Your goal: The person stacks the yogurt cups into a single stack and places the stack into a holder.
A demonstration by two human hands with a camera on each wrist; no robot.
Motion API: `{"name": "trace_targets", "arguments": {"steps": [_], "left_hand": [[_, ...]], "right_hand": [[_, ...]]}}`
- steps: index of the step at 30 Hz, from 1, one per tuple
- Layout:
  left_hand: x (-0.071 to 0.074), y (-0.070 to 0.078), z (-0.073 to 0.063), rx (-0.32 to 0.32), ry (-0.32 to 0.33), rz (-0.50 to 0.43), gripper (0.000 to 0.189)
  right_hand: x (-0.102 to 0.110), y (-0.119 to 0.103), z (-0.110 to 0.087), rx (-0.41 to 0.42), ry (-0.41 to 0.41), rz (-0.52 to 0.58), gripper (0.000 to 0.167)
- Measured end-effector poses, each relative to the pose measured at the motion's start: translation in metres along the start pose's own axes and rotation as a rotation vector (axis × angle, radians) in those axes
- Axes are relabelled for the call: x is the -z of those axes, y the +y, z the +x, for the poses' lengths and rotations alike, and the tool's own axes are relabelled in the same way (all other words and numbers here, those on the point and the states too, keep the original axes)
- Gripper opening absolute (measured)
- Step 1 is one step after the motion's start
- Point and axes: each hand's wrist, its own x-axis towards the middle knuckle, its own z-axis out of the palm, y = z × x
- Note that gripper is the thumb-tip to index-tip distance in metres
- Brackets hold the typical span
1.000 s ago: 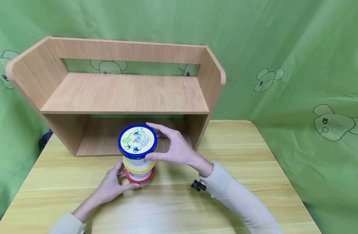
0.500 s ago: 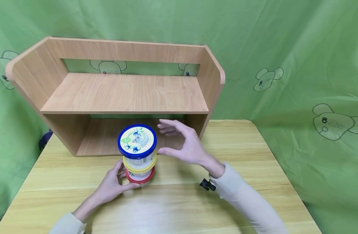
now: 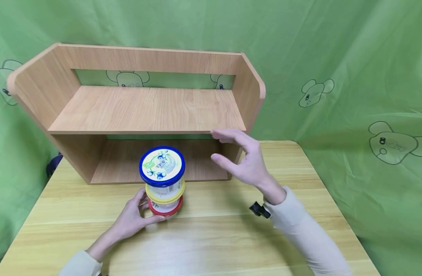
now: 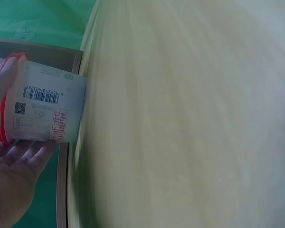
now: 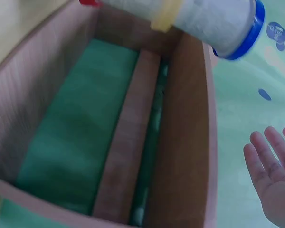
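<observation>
Three round tubs stand stacked on the table: a blue-lidded tub (image 3: 162, 166) with a blueberry picture on top, a yellow-lidded tub (image 3: 164, 199) in the middle and a red-lidded tub (image 3: 167, 212) at the bottom. My left hand (image 3: 129, 219) holds the bottom tub from the left, thumb at the front and fingers behind it. In the left wrist view that red-lidded tub (image 4: 45, 104) shows a barcode between thumb and fingers. To the right of the stack my right hand (image 3: 247, 159) is raised, its fingers apart from the thumb with nothing between them.
A two-level wooden shelf (image 3: 147, 109) stands on the table (image 3: 197, 237) right behind the stack. Green curtains (image 3: 335, 57) with a bear print surround the table at the back and sides.
My right hand has let go of the blue-lidded tub and moved off to the right and slightly up. The left hand and the stack have stayed in place.
</observation>
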Motion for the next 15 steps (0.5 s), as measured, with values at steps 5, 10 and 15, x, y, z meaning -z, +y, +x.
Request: {"name": "trace_targets", "arguments": {"steps": [5, 10, 15], "left_hand": [[0.000, -0.001, 0.000, -0.009, 0.000, 0.003, 0.091], [0.000, -0.002, 0.000, -0.014, -0.003, -0.003, 0.090], [0.000, -0.002, 0.001, -0.017, -0.004, -0.007, 0.090]], "right_hand": [[0.018, -0.002, 0.006, 0.028, 0.100, 0.009, 0.044], [0.035, -0.003, 0.012, 0.039, 0.173, 0.008, 0.040], [0.049, -0.006, 0.019, 0.075, 0.248, -0.002, 0.039]]}}
